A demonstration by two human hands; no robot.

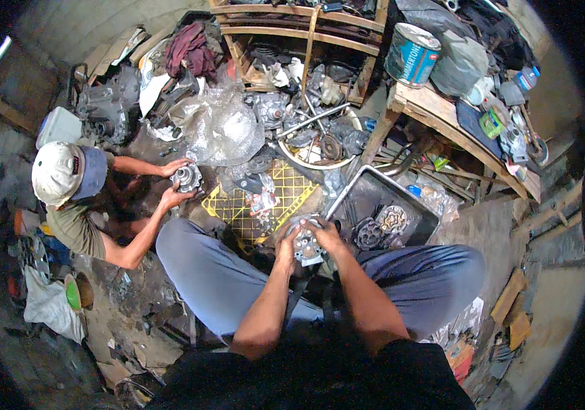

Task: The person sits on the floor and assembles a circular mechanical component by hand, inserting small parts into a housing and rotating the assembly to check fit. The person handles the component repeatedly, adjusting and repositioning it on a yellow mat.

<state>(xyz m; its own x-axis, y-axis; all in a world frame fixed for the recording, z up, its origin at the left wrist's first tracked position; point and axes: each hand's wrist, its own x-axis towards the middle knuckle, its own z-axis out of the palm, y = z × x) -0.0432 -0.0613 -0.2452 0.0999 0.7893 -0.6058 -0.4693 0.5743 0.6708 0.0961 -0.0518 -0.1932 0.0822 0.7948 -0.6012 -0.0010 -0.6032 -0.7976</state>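
Housing (308, 249), bolt-holed grey metal | your left hand (285, 247), right hand (328, 236) curled firmly round opposite sides | might drop between your legs (419, 277) if either hold slackens

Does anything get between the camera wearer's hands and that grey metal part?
Nothing visible does: the left hand and right hand hold the grey metal part directly, one at each side. The yellow grid lies beyond it, not in between.

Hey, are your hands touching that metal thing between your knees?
Touching: the head view shows the left hand and right hand gripping the metal thing from either side.
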